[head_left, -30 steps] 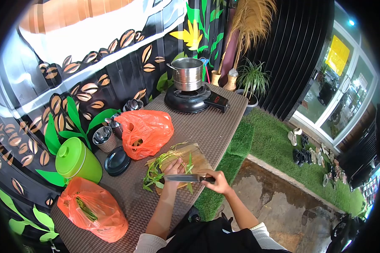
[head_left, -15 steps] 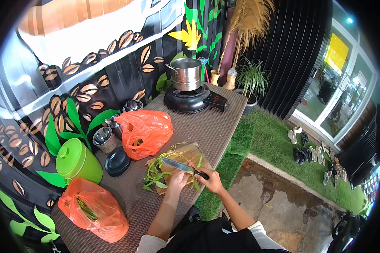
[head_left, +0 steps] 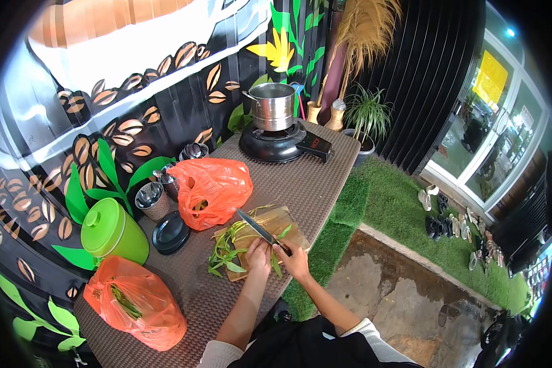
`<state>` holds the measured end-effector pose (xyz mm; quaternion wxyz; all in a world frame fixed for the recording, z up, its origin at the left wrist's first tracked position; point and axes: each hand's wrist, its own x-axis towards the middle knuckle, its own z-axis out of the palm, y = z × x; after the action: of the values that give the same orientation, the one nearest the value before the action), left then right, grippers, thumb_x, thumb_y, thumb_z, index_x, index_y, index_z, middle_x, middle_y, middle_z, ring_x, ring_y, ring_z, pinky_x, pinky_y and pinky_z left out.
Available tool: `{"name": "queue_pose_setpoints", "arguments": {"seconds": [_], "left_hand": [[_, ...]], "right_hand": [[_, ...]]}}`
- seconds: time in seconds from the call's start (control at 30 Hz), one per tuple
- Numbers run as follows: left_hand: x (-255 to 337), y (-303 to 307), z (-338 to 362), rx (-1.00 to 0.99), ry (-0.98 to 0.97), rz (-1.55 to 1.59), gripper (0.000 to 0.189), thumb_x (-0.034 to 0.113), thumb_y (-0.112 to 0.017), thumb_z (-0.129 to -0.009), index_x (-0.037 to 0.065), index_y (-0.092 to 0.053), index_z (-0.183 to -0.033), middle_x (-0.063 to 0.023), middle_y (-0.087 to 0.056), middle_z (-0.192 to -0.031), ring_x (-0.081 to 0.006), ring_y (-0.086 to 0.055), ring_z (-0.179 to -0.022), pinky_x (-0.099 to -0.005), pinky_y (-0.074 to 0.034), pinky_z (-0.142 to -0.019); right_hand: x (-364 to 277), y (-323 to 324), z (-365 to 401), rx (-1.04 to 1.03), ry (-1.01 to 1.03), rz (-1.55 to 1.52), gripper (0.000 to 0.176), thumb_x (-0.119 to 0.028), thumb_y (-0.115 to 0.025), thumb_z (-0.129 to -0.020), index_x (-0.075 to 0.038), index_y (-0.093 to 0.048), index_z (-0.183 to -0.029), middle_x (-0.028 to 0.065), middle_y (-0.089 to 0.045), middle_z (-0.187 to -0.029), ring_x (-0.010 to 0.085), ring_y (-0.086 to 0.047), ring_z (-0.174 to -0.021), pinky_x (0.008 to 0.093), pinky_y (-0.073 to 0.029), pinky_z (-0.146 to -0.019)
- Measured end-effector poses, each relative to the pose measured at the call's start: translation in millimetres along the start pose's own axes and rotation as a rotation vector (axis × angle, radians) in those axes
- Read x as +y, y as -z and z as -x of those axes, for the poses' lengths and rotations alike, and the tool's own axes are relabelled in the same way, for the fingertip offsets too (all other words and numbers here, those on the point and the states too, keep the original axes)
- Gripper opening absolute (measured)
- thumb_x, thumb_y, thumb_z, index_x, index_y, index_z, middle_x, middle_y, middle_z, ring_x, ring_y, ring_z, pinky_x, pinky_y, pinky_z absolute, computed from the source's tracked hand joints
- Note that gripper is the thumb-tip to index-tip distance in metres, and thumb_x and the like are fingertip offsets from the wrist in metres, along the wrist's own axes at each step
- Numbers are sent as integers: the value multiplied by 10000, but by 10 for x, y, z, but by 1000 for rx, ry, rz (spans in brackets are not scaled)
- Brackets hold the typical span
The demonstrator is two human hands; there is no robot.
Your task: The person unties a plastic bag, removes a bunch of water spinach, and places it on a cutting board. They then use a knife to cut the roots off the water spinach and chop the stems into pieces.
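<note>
My right hand (head_left: 296,262) is wrapped round the black handle of a kitchen knife (head_left: 259,227). Its blade slants up and to the left above the wooden cutting board (head_left: 294,228). Close beside it, my left hand (head_left: 259,256) has its fingers curled over leafy green stems at the board's near side, partly hidden by the hand. More long-leaved greens (head_left: 224,250) lie in a loose heap on the board's left part, some hanging past its edge. A few leaves also show by the right hand.
Behind the board sits an orange plastic bag (head_left: 218,190); another orange bag (head_left: 138,306) stands near left. A green lidded container (head_left: 113,232), black plates (head_left: 170,233) and a cup of cutlery (head_left: 152,199) line the wall side. A steel pot (head_left: 272,105) rests on a portable stove (head_left: 273,144).
My right hand has moved left and down, close against my left hand. The knife blade has turned to slant more steeply away from me.
</note>
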<state>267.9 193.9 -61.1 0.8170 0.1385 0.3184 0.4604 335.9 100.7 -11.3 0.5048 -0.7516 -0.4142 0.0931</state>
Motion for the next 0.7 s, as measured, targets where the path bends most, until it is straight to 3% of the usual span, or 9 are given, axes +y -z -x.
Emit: {"name": "queue_pose_setpoints", "arguments": {"seconds": [0.17,0.27,0.33,0.5,0.7], "left_hand": [[183,61,3,37,-78,-74,347,-5,-601,-879,-65,-463,-1191,-170,-596,-1091,-277,-634,-961,-366,-539,-889],[261,36,38,47,-42,-129,352,47,-627,-879,-2,-452,-1180,-161,-593,-1087,-270,-637,-956,-380,-548,-878],[299,30,44,14,-48,-201,315,79,-631,-886,55,-428,-1126,-169,-587,-1064,-290,-622,-987,-424,-553,-865],[342,-9,107,-79,8,-136,334,40,-633,-873,68,-388,-1099,-185,-565,-1062,-326,-599,-1027,-463,-552,-856],[331,-66,127,-157,32,-169,391,-61,-623,-835,17,-391,-1140,-170,-558,-1062,-309,-592,-1030,-431,-528,-911]], "right_hand": [[288,-60,-272,-111,-216,-243,339,-368,-621,-869,-80,-692,-1033,74,-589,-608,127,-545,-543,314,-437,-547],[338,-31,-396,-377,-364,-142,476,-452,-553,-883,-5,-698,-802,65,-536,-514,137,-520,-492,328,-416,-509],[350,-66,-413,-373,-375,-99,508,-479,-565,-867,4,-687,-769,61,-522,-497,140,-512,-480,331,-409,-498],[102,90,-358,-252,-329,-36,515,-508,-644,-809,-5,-676,-707,21,-505,-488,119,-486,-463,317,-381,-466],[234,82,-204,-351,-211,-246,330,-356,-762,-757,-39,-679,-718,-50,-468,-521,48,-431,-492,258,-340,-460]]}}
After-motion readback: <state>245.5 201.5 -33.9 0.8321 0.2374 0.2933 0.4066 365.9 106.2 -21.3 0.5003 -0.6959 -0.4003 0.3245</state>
